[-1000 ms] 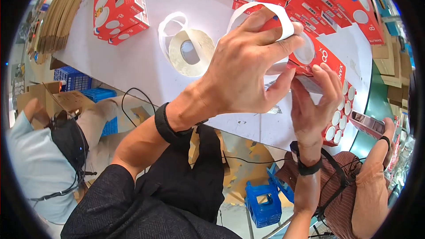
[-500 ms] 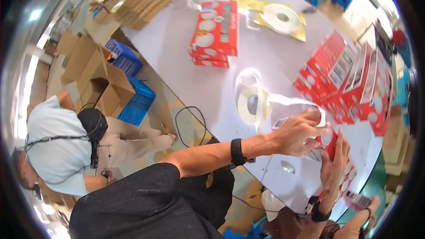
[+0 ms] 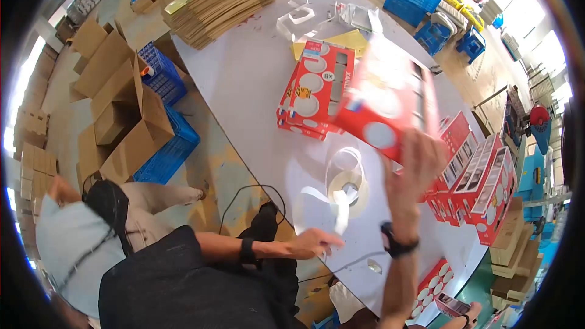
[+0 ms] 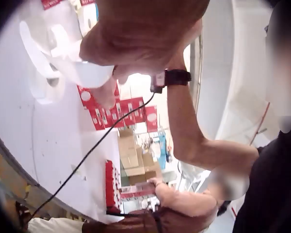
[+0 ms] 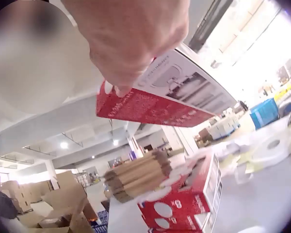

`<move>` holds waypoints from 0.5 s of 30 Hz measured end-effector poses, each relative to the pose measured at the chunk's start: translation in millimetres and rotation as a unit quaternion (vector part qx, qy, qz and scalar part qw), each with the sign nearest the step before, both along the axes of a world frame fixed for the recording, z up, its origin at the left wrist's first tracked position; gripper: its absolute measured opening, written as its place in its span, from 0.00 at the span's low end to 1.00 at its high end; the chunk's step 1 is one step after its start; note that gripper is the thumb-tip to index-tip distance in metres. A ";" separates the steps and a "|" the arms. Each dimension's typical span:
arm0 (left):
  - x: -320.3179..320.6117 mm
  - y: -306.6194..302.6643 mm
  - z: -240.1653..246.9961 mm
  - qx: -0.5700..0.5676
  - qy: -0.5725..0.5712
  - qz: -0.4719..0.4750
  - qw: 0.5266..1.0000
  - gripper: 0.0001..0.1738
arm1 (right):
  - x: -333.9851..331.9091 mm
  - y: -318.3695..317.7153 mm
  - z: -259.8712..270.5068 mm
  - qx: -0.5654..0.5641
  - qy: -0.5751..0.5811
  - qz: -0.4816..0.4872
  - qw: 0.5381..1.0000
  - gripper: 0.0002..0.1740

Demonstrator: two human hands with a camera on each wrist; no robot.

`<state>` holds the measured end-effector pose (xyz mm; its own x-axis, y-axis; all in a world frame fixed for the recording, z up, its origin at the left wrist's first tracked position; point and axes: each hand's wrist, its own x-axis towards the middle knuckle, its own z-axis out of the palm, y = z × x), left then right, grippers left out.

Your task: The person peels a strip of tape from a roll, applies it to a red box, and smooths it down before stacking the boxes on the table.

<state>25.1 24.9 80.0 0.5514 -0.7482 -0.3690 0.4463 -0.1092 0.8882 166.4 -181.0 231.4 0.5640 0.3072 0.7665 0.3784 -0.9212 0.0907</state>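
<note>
My right hand (image 3: 414,167) grips one end of a red-and-white printed carton (image 3: 390,94), held up in the air over the table and tilted. In the right wrist view the carton (image 5: 160,99) shows its white printed face and red side below the hand. My left hand (image 3: 315,244) is low at the table's near edge, its fingers pointing right and nothing seen held in them. Just beyond those fingers lies a loose white strip (image 3: 341,210), beside a roll of white tape or labels (image 3: 352,195). The left wrist view shows the strip (image 4: 87,73) curving close to the left fingertips.
Stacked red cartons (image 3: 317,82) stand farther up the table (image 3: 234,94), behind the raised one. More red cartons (image 3: 472,176) line the right side. Flattened cardboard (image 3: 222,6) is piled at the far left. Another person (image 3: 79,244) is at the left; someone else's hand (image 3: 472,314) is at lower right.
My right hand has lifted the carton up and away from the near right, toward the stacked cartons. My left hand has come off the carton and the strip, back leftward. The head view has turned left.
</note>
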 end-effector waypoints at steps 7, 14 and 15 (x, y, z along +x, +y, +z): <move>163.1 154.4 -34.9 0.061 -0.056 0.543 0.835 0.21 | 91.4 98.7 -152.3 0.079 0.206 0.121 0.968 0.37; 315.4 179.7 -136.3 -0.002 -0.216 0.391 0.895 0.33 | 99.0 91.3 -207.3 0.762 0.363 -0.091 0.529 0.37; 321.1 170.9 -133.7 -0.037 -0.210 0.360 0.908 0.36 | 105.5 102.9 -210.6 0.782 0.393 -0.056 0.480 0.38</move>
